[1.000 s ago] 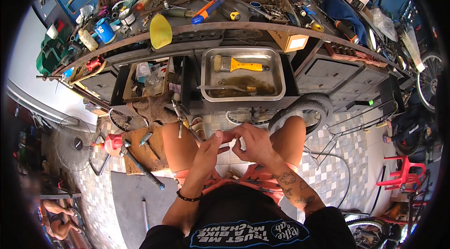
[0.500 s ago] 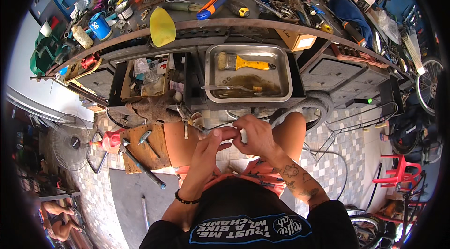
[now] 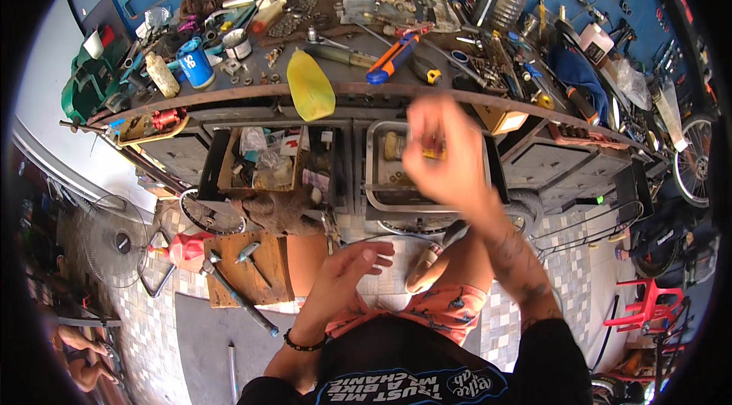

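My left hand (image 3: pixel 352 268) hangs over my lap, its fingers loosely stretched out and the thumb beside them. I see nothing held in it. Smeared by motion, my right hand (image 3: pixel 446 153) is raised above a rectangular metal tray (image 3: pixel 371 165) in front of the bench. Its fingers are bent, but whether they grip anything cannot be told. Most of the tray is hidden behind this hand and forearm. A paintbrush (image 3: pixel 394 147) shows partly inside, bristles to the left. Just beyond lies an orange and blue cutter (image 3: pixel 393 58) on the bench.
Tools and small parts crowd the workbench (image 3: pixel 354 90); a yellow plastic piece (image 3: pixel 311 85) overhangs its edge. An open drawer (image 3: pixel 216 165) full of bags stands left of the tray. A hammer (image 3: pixel 240 302) lies against a wooden board (image 3: pixel 278 271) by my left leg.
My hands were together over my lap. The right one has moved up and forward over the tray, while the left stays over my lap. The view has tilted upward.
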Motion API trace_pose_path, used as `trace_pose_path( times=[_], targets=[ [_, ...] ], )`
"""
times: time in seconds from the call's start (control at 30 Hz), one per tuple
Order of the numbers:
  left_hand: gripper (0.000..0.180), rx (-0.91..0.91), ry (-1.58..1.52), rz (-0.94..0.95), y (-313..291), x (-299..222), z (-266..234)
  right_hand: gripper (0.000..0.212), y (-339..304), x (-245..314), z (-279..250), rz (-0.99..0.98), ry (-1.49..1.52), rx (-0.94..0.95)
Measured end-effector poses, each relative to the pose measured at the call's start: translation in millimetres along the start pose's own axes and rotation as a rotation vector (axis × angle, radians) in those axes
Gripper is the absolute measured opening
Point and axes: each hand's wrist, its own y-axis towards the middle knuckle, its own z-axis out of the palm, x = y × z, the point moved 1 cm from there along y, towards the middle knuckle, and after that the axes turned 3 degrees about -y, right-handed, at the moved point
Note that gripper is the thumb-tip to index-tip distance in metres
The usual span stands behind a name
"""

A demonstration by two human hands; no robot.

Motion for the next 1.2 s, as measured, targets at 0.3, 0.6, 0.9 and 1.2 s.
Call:
trace_pose_path(
  times=[0.3,0.6,0.9,1.2],
  targets=[
    [0.033,0.041,-0.120,-0.052,-13,1,-33,0.033,252,-103,57,0.104,-0.314,0.672],
    [0.029,0.166,0.039,-0.099,-5,-36,-66,0.026,260,-91,29,-0.011,-0.354,0.516],
    [0.042,0.295,0.129,0.104,18,-94,-94,0.047,183,-51,-15,-0.436,-0.591,0.758],
    [0.056,0.214,0.100,0.238,1,-93,-113,0.041,186,-87,-156,-0.339,-0.541,0.416]
  ],
)
